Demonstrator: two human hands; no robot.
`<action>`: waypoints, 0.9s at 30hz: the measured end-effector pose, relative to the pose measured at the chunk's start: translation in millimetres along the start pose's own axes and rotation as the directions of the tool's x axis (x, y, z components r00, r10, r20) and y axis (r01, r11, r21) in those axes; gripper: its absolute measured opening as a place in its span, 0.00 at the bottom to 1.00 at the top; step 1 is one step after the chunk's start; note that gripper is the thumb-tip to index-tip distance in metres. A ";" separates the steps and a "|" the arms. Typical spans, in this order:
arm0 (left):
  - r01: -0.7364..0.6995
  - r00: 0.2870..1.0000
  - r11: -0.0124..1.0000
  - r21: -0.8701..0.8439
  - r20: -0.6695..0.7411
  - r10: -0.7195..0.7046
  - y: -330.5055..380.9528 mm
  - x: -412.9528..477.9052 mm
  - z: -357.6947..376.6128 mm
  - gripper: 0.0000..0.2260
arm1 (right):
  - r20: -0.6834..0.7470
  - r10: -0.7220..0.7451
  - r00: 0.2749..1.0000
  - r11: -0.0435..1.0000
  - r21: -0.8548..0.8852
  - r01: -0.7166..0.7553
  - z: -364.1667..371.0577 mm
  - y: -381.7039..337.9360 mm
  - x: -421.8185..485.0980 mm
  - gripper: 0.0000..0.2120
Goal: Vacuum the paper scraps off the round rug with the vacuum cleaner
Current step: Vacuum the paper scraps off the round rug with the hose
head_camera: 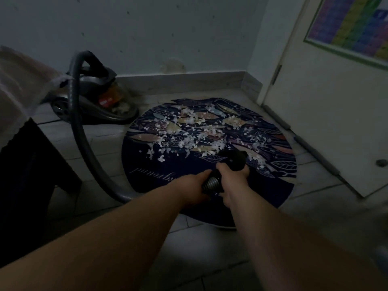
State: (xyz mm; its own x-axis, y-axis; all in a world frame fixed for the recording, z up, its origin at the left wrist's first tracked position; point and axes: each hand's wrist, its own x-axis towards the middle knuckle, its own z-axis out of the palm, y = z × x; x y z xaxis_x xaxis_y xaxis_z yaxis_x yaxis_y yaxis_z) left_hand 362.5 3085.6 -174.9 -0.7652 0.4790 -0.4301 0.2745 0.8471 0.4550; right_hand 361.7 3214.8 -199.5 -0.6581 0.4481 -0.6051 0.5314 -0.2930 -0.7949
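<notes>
dark round rug (147, 181), scattered white paper scraps (190, 134)

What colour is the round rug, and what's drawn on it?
The round rug is dark navy with pale multicoloured leaves; the head view shows it.

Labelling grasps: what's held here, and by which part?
Both hands hold the vacuum hose: left hand on its ribbed end, right hand on the black nozzle piece ahead.

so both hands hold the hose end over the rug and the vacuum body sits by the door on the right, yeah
No. The head view shows the vacuum body at the left by the wall, away from the door. The left hand and right hand do grip the hose end over the rug.
</notes>
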 end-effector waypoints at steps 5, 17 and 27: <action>-0.055 0.996 0.998 0.016 0.066 0.054 -5.4 27.0 4.5 0.38 | -0.018 0.073 0.997 0.997 -0.009 -0.073 -7.5 4.7 21.0 0.46; -0.164 0.970 0.986 0.015 0.186 0.159 7.7 75.1 19.1 0.38 | -0.094 0.088 0.992 0.995 0.049 -0.083 -36.4 13.8 56.8 0.46; -0.123 0.970 0.992 0.015 0.214 0.117 -8.4 80.3 38.6 0.38 | -0.109 0.124 0.986 0.992 0.024 -0.122 -30.4 37.5 68.5 0.44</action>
State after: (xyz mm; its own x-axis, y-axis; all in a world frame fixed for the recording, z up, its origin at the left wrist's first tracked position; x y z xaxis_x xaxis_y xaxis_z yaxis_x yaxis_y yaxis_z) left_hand 321.3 3125.9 -243.4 -0.5851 0.6130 -0.5310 0.3753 0.7851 0.4927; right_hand 352.8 3260.2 -269.3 -0.5249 0.4978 -0.6904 0.5950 -0.3654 -0.7158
